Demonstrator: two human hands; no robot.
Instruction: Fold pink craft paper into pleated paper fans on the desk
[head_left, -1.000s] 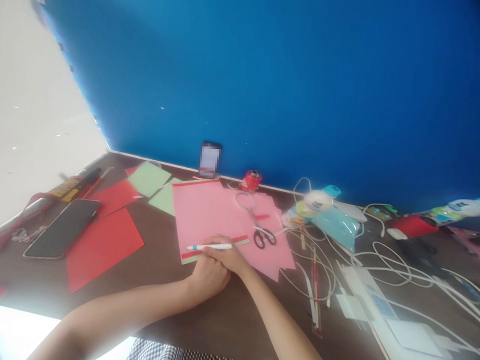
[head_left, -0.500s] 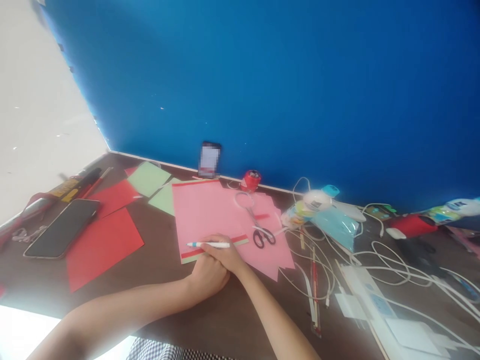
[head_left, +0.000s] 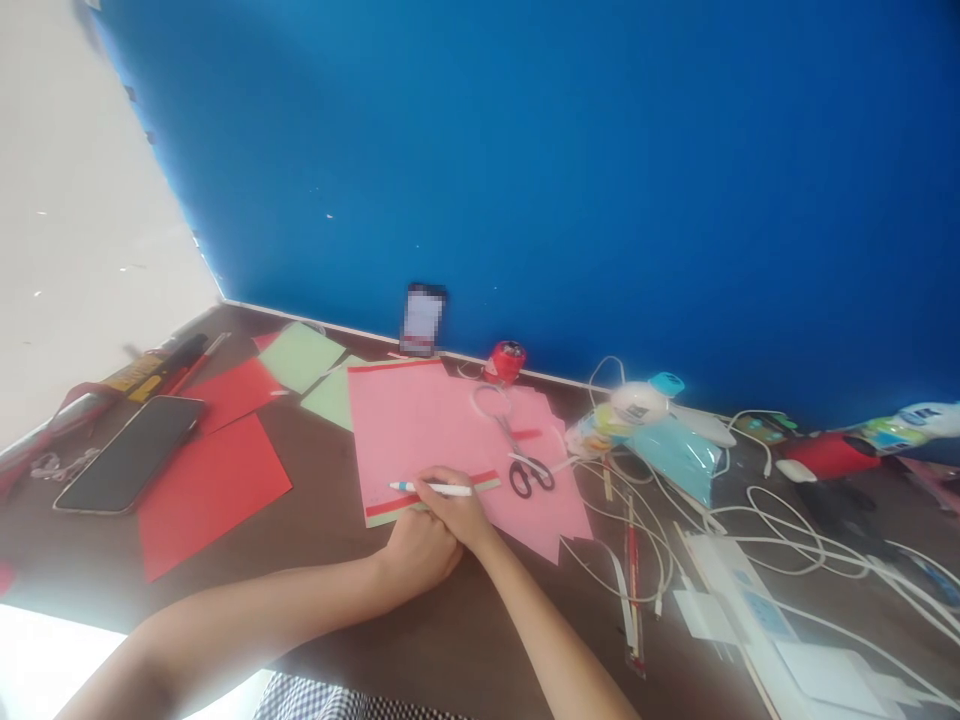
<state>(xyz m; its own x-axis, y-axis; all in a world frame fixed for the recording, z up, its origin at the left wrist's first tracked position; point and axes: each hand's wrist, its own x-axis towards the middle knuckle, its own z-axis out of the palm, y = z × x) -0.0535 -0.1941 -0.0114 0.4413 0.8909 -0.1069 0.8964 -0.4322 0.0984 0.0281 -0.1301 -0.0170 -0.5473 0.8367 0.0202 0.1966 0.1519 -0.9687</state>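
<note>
My right hand [head_left: 457,507] is closed around a white pen [head_left: 431,488] with a blue band, which lies almost level across the near edge of a pink paper sheet [head_left: 420,420]. Under the pen run a red strip [head_left: 431,493] and a pale green strip. My left hand [head_left: 416,550] rests just below, partly behind the right one, pressing on the green strip near the sheet's edge; its fingers are hidden. Black-handled scissors [head_left: 521,462] lie on the pink sheet to the right of both hands.
Red sheets [head_left: 210,485] and green sheets [head_left: 300,357] lie left, beside a dark phone [head_left: 131,455]. A small red object [head_left: 504,362] and a standing phone [head_left: 422,318] sit by the blue wall. White cables [head_left: 757,520], chargers, a ruler [head_left: 634,590] and packets crowd the right.
The pen and my right hand have shifted slightly to the right along the strip. The view has nudged a little; nothing else has moved.
</note>
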